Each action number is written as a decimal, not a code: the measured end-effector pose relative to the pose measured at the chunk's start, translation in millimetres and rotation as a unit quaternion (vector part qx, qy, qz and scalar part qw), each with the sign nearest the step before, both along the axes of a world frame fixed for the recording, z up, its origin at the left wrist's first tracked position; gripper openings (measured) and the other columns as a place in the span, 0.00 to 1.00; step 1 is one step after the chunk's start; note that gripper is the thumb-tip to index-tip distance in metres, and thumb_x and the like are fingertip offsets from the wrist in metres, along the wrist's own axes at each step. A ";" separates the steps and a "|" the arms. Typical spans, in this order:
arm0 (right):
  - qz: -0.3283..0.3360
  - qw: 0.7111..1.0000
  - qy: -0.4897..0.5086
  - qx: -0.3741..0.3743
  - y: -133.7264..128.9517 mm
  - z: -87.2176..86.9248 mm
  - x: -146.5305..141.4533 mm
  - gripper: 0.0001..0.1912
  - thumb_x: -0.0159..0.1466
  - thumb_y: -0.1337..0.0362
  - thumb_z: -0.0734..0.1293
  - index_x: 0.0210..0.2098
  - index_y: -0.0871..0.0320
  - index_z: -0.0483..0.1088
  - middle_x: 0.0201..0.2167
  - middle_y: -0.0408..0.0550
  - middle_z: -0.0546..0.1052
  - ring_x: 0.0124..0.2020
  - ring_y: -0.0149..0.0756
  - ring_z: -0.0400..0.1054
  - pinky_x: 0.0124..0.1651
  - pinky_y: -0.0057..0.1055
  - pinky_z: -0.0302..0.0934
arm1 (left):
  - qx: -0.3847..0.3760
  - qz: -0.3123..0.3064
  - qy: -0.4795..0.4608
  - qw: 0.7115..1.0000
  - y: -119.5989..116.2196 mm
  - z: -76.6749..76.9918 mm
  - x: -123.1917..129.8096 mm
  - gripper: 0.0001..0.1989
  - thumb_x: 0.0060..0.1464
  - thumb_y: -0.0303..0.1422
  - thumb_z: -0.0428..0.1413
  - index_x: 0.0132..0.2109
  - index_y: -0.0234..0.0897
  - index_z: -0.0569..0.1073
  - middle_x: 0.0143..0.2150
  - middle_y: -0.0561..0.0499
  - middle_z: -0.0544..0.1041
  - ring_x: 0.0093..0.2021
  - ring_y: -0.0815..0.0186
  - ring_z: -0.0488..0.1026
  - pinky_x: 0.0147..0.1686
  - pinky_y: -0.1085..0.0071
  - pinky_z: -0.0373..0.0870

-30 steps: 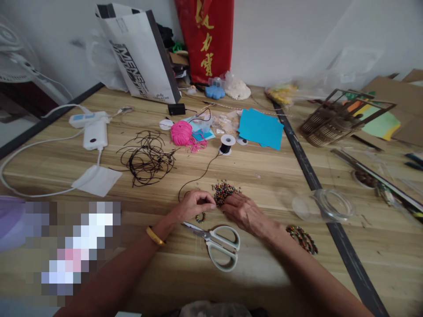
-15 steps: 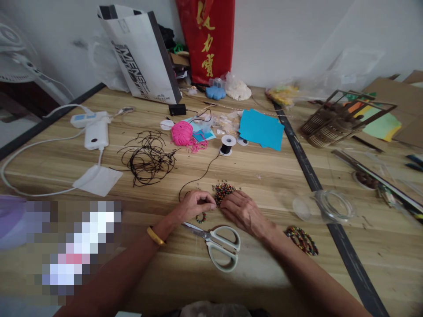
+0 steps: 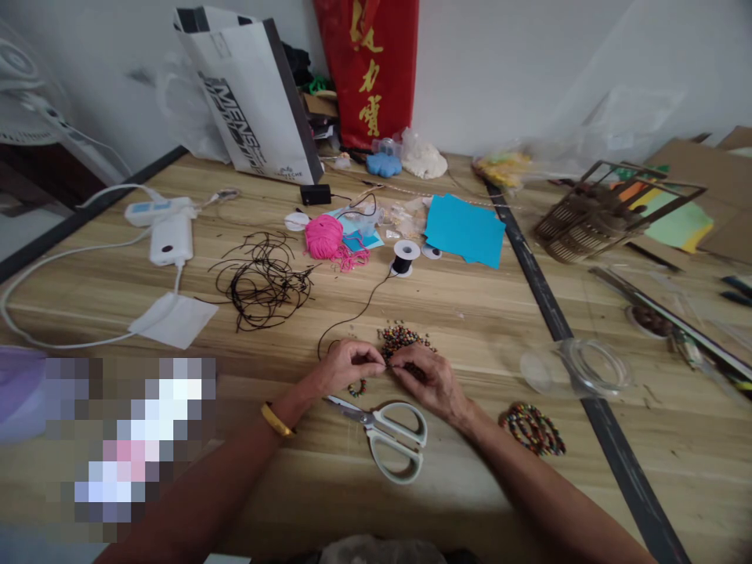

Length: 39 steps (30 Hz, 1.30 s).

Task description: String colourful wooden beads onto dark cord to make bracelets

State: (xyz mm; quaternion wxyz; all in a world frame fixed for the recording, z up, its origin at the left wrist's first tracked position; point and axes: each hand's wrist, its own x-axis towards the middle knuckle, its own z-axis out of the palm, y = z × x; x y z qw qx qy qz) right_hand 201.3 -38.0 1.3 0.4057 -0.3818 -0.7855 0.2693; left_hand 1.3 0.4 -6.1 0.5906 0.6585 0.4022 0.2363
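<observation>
My left hand (image 3: 351, 363) is closed in a pinch on a thin black cord (image 3: 354, 315), whose end at the fingertips is too fine to see. Just below that hand, a short curve of strung coloured beads (image 3: 357, 388) lies on the table. My right hand (image 3: 428, 377) is pinched too, its fingertips almost meeting the left ones; whatever sits between them is too small to make out. Behind the right fingers spreads a pile of loose multicoloured beads (image 3: 400, 335), partly covered by the hand. The cord leads back to a white spool of black cord (image 3: 404, 258).
Scissors (image 3: 395, 440) lie between my forearms, blades pointing left. Finished-looking bead strands (image 3: 532, 429) rest right of my right forearm. Tangled black cord (image 3: 264, 286), pink yarn (image 3: 323, 236), blue sheets (image 3: 464, 229) and a clear round container (image 3: 593, 368) surround the work area.
My right hand has drawn back from over the bead pile, and its fingertips have come together close to the left ones. More of the pile shows. The left hand stays nearly still.
</observation>
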 end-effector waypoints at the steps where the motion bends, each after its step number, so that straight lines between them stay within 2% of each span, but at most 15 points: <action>1: 0.000 1.000 0.001 -0.004 -0.1 0.4 0.0 0.04 0.65 0.67 0.64 0.38 0.58 0.71 0.33 0.51 0.77 0.36 0.36 0.71 0.41 0.35 0.66 | 0.000 -0.001 0.002 1.000 0.0 -0.1 -0.1 0.10 0.47 0.34 0.59 0.31 0.30 0.76 0.25 0.52 0.73 0.25 0.72 0.66 0.25 0.78 0.64; 8: 0.005 1.000 0.010 -0.015 -0.5 -0.9 0.2 0.05 0.65 0.66 0.63 0.37 0.58 0.71 0.33 0.50 0.77 0.36 0.36 0.71 0.42 0.35 0.67 | 0.008 -0.005 -0.001 1.000 -0.7 -2.6 0.1 0.09 0.48 0.35 0.58 0.31 0.30 0.76 0.24 0.52 0.72 0.25 0.72 0.66 0.25 0.78 0.63; 25: 0.014 1.000 0.003 -0.012 -0.2 -0.9 -0.7 0.06 0.66 0.65 0.63 0.37 0.58 0.71 0.33 0.51 0.77 0.36 0.36 0.71 0.41 0.35 0.66 | -0.010 -0.013 -0.006 1.000 -1.7 4.5 1.3 0.11 0.47 0.36 0.58 0.30 0.31 0.74 0.24 0.53 0.72 0.24 0.73 0.66 0.25 0.78 0.62; 39: 0.027 1.000 -0.001 -0.001 -0.8 2.6 -3.0 0.04 0.66 0.68 0.63 0.37 0.59 0.70 0.33 0.50 0.76 0.35 0.36 0.70 0.40 0.34 0.66 | -0.007 -0.013 -0.004 1.000 -1.8 5.1 2.0 0.08 0.48 0.34 0.57 0.29 0.31 0.74 0.24 0.53 0.72 0.24 0.74 0.66 0.25 0.79 0.62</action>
